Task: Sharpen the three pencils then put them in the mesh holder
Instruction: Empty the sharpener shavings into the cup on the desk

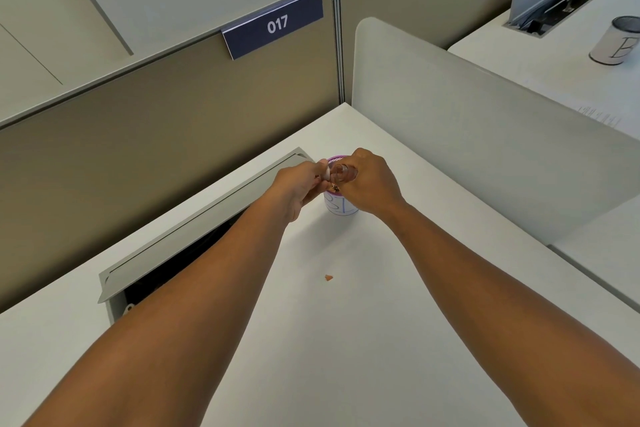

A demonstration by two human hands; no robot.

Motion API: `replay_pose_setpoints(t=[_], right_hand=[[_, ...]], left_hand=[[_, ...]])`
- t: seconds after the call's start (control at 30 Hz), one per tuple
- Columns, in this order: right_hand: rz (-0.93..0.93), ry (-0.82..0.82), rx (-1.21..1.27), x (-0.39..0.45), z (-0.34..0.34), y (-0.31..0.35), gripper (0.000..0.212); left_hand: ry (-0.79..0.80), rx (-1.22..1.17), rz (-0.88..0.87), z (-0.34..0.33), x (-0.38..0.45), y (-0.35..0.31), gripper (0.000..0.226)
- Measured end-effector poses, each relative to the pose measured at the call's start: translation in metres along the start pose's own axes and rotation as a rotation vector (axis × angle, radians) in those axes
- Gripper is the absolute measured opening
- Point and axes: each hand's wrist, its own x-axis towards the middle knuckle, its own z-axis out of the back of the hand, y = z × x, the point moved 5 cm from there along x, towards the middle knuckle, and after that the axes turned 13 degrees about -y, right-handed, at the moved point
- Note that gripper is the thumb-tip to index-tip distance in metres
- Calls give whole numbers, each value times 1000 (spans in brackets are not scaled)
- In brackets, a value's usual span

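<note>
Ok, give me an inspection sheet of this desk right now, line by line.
Surface: white desk, cable hatch open at left.
Job's things: mesh holder with paper label stands under the hands; clear sharpener held above it; no pencil plainly seen.
Clutter: one shaving on the desk.
Grips: left hand pinches a small white piece; right hand holds the sharpener.
Cables: inside of hatch too dark to tell.
Surroundings: partition sign 017; second holder on next desk.
</note>
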Motion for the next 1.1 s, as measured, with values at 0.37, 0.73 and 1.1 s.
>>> replay_pose_setpoints(t=[0.37, 0.73, 1.1], right_hand=[[-126, -107, 264, -3, 2, -4, 23], [-256, -147, 207, 0, 3, -18, 38], [-219, -184, 71, 3, 11, -16, 31]], left_hand=[[3, -60, -12, -4, -1, -10, 14], [-7, -8, -9, -4, -5, -8, 8], [-41, 18, -33, -4, -1, -5, 19]])
